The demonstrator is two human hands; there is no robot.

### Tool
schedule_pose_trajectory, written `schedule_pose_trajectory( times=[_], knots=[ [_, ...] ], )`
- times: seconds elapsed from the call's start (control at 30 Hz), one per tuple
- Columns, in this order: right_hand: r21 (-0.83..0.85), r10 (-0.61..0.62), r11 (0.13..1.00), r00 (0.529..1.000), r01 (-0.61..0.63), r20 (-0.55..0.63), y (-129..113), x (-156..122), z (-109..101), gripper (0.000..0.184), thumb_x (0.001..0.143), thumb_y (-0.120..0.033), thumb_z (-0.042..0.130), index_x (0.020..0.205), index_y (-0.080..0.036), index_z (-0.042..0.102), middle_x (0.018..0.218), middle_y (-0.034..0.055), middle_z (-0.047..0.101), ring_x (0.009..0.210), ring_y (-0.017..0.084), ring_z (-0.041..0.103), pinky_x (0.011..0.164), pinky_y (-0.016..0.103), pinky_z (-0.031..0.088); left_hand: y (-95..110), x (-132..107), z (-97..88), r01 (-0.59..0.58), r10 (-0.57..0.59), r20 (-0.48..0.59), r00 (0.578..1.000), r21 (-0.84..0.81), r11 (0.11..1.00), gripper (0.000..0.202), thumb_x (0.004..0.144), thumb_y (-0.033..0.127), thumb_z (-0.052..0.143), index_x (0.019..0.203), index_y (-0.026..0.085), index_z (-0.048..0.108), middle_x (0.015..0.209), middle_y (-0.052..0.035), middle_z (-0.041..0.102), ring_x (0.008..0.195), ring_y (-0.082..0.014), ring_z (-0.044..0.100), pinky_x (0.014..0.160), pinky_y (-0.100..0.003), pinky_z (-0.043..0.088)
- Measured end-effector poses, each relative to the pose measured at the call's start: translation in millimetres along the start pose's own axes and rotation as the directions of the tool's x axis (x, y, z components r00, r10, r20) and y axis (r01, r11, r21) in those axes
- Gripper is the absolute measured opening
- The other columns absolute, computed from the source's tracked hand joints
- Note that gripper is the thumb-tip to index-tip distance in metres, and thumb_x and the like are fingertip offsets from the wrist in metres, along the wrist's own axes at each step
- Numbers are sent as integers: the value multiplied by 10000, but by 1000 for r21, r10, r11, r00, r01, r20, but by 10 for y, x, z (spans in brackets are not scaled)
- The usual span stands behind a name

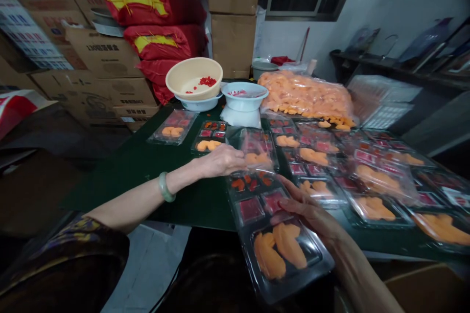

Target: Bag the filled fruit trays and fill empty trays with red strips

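My right hand (310, 210) grips the edge of a black plastic tray (281, 249) under a clear lid, holding orange slices and red-packed compartments. My left hand (220, 161), with a green jade bangle (166, 187) on its wrist, reaches across the green table mat (147, 181). Its fingertips touch a clear plastic wrapper (255, 149) over another tray. Whether those fingers grip the wrapper, I cannot tell. Several similar trays with orange slices (374, 205) lie to the right.
A large bag of orange slices (304, 95) lies at the table's far end. Beside it stand a white bowl (244, 95) and a cream bowl (194, 78) with red bits. Cardboard cartons (103, 54) and red sacks (161, 41) are stacked behind.
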State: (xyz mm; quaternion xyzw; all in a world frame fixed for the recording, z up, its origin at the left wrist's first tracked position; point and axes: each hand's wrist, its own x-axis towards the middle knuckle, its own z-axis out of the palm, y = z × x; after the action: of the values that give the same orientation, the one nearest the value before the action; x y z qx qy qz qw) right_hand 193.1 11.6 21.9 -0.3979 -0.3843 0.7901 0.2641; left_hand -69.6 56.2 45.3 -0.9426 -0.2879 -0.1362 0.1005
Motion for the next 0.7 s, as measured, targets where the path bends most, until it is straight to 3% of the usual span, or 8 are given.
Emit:
schedule_pose_trajectory(
  times=[0.1,0.2,0.4,0.57,0.7],
  knots=[
    [-29,-9,1000,1000,10,18,-2,36,39,893,723,-213,657,1439,-247,124,693,-5,684,622,194,681,609,277,495,51,-26,-45,-9,8,-36,999,-54,999,339,934,296,346,900,158,655,686,-38,566,605,-122,495,589,-261,335],
    [-44,-3,999,999,5,48,-3,81,39,851,719,-205,649,1432,-264,187,638,-21,666,599,184,675,581,246,475,71,-92,-77,5,-14,-71,997,-127,992,314,928,279,362,937,149,648,688,-45,566,629,-130,507,605,-255,355],
    [13,-25,1000,998,24,65,43,148,40,796,711,-183,667,1401,-297,287,619,-33,643,588,165,669,538,207,453,51,-347,-14,191,-210,-38,977,-283,940,272,917,261,392,988,139,624,778,-74,584,727,-138,541,666,-236,403],
    [-3,-73,997,997,73,37,126,167,66,755,726,-222,680,1381,-333,320,642,-33,647,607,168,673,518,196,450,64,-495,173,454,-478,-59,877,-229,861,215,875,245,462,810,121,626,741,-63,582,672,-138,537,634,-246,412],
    [27,-90,995,996,91,-17,193,160,97,747,730,-237,685,1375,-342,324,679,-18,667,606,154,666,546,205,476,159,-529,325,523,-583,-129,802,-316,791,183,869,199,464,795,126,615,734,-52,613,678,-133,564,629,-233,421]
  ],
)
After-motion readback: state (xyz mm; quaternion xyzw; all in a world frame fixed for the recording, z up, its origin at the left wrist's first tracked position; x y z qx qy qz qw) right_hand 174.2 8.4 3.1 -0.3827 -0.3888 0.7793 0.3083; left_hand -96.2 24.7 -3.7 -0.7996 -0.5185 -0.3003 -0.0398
